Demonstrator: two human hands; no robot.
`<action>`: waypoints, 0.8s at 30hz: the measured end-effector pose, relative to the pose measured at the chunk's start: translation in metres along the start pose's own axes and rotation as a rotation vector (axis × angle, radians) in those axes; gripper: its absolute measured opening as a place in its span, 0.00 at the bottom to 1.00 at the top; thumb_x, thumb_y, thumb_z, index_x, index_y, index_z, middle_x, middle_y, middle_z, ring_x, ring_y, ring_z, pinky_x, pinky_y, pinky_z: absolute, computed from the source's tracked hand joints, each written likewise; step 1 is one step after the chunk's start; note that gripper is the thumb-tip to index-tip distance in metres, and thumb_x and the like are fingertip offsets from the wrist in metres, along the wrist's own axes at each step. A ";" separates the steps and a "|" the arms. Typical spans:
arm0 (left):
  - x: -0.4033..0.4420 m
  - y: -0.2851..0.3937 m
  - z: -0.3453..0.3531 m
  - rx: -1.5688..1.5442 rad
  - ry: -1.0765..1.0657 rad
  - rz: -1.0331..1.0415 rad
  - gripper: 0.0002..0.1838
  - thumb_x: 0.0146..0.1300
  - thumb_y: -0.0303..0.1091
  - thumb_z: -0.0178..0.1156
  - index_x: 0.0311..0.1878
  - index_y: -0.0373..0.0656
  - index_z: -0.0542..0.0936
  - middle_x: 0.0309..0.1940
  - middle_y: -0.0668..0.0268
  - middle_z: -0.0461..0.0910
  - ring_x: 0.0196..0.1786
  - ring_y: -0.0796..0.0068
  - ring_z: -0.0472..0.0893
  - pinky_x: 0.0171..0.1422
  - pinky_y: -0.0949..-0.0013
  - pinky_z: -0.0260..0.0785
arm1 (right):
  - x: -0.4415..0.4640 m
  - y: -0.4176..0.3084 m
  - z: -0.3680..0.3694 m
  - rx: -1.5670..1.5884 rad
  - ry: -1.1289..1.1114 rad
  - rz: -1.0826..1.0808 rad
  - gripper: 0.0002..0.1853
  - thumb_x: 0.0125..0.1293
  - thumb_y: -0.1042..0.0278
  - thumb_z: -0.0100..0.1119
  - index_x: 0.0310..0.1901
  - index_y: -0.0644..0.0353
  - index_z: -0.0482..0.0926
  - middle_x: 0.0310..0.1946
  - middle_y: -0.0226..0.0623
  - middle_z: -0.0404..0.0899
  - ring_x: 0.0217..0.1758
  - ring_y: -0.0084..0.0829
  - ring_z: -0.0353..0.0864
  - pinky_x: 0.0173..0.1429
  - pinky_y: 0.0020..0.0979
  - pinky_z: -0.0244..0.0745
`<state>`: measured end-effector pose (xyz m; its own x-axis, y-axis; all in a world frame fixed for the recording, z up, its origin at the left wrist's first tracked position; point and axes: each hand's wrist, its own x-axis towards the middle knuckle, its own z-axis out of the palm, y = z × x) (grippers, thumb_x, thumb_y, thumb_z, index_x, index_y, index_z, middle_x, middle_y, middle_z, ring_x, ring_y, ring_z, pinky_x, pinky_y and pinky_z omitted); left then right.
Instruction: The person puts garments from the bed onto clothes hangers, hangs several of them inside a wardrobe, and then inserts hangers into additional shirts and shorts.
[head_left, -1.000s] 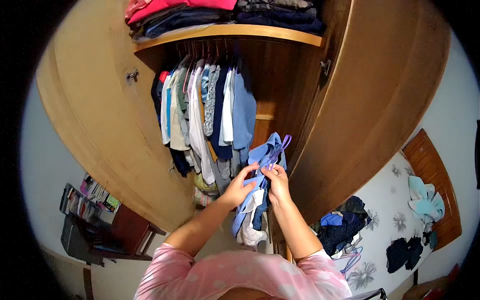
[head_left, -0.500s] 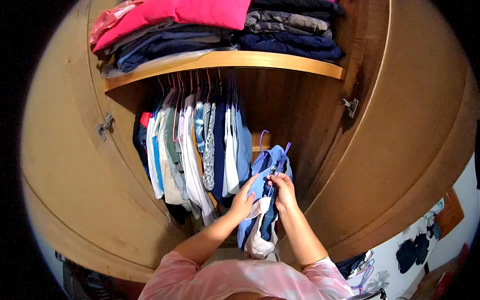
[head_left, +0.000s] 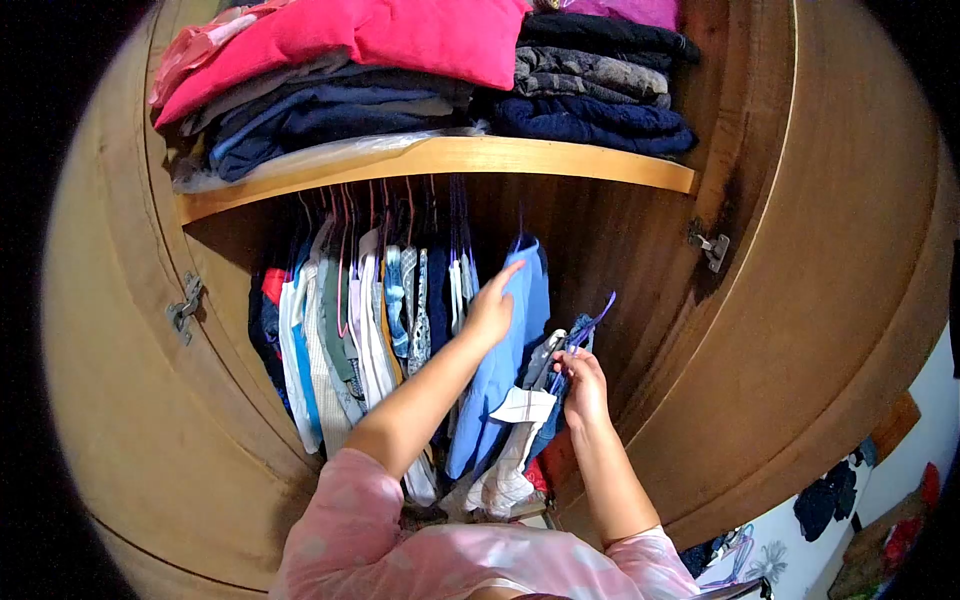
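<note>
A light blue shirt [head_left: 500,370] hangs from a hanger under the shelf, right of the row of clothes. At its shoulder, my left hand [head_left: 493,308] grips the cloth, the index finger reaching up along it; its other fingers are partly hidden. My right hand [head_left: 583,385] is closed on a purple hanger [head_left: 600,318] whose hook sticks up to the right. Below that hand hang a white garment [head_left: 508,465] and a dark blue denim garment [head_left: 548,435], apart from the shirt's top.
Several hung clothes [head_left: 375,330] fill the wardrobe's left side. Above them, a wooden shelf [head_left: 450,155] bears folded stacks, including a bright pink item [head_left: 400,40]. Open doors stand at the left [head_left: 110,350] and right [head_left: 800,300]. Something red [head_left: 538,475] lies low behind the white garment.
My left hand has moved up with the light blue shirt, which now hangs higher and apart from the other garments. My right hand has shifted slightly right and down with the purple hanger.
</note>
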<state>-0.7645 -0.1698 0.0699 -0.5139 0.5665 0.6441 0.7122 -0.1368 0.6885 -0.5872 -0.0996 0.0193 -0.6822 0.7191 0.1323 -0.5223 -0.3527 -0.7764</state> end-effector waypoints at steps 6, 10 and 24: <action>0.060 -0.022 -0.010 0.164 0.153 -0.002 0.25 0.59 0.24 0.46 0.61 0.50 0.69 0.49 0.48 0.76 0.50 0.50 0.77 0.55 0.58 0.68 | 0.013 0.007 0.001 0.028 -0.051 0.052 0.09 0.60 0.75 0.53 0.42 0.63 0.70 0.34 0.36 0.78 0.36 0.24 0.73 0.45 0.24 0.70; 0.074 -0.035 -0.016 0.349 0.192 -0.113 0.20 0.60 0.28 0.48 0.57 0.40 0.71 0.47 0.45 0.76 0.51 0.48 0.76 0.57 0.58 0.67 | 0.031 0.022 -0.010 0.045 -0.092 0.070 0.08 0.60 0.76 0.53 0.41 0.63 0.70 0.34 0.36 0.77 0.36 0.25 0.74 0.45 0.24 0.71; 0.031 -0.031 -0.046 0.900 0.192 0.096 0.25 0.57 0.25 0.49 0.60 0.44 0.70 0.59 0.53 0.69 0.61 0.53 0.68 0.68 0.48 0.51 | 0.044 0.015 -0.003 0.043 -0.128 0.174 0.08 0.60 0.77 0.52 0.42 0.64 0.70 0.34 0.39 0.79 0.34 0.26 0.76 0.43 0.25 0.72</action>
<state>-0.8245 -0.1856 0.0834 -0.4471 0.4303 0.7842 0.8174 0.5526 0.1628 -0.6236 -0.0713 0.0113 -0.8222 0.5639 0.0778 -0.4104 -0.4924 -0.7675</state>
